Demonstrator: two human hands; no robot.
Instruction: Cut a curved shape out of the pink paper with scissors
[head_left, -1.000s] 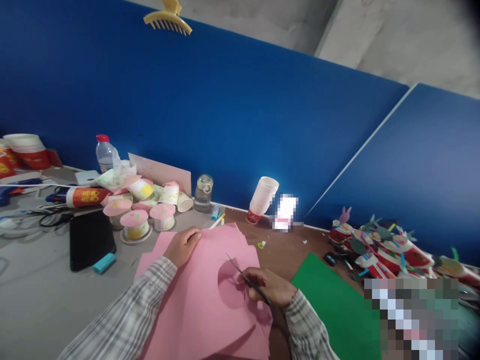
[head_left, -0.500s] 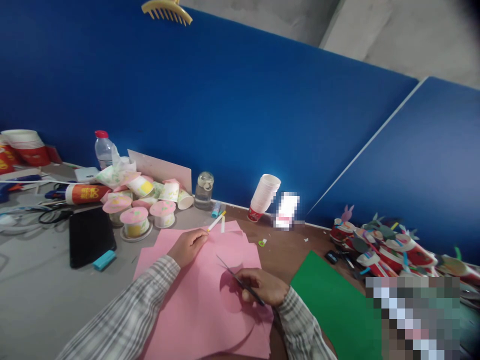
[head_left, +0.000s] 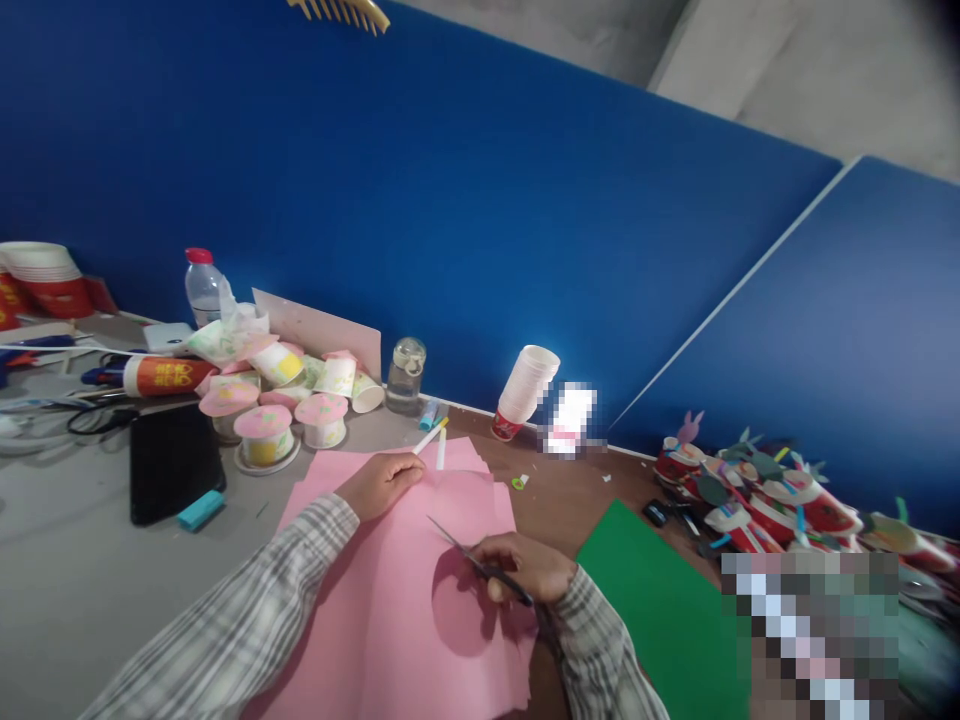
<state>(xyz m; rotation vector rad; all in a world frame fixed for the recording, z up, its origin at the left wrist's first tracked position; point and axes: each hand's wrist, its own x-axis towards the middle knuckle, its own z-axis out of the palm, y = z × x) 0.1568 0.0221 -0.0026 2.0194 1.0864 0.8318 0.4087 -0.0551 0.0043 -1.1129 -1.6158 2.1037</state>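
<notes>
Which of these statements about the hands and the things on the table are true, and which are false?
1. The right hand holds scissors. True.
2. The left hand rests on the green sheet. False: it rests on the pink paper; the green sheet lies apart, to the right.
3. The water bottle has a red cap. True.
4. The stack of white cups stands upright. False: it leans against the blue wall.

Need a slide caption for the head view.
Right hand holds scissors over pink paper; left hand steadies it.
</notes>
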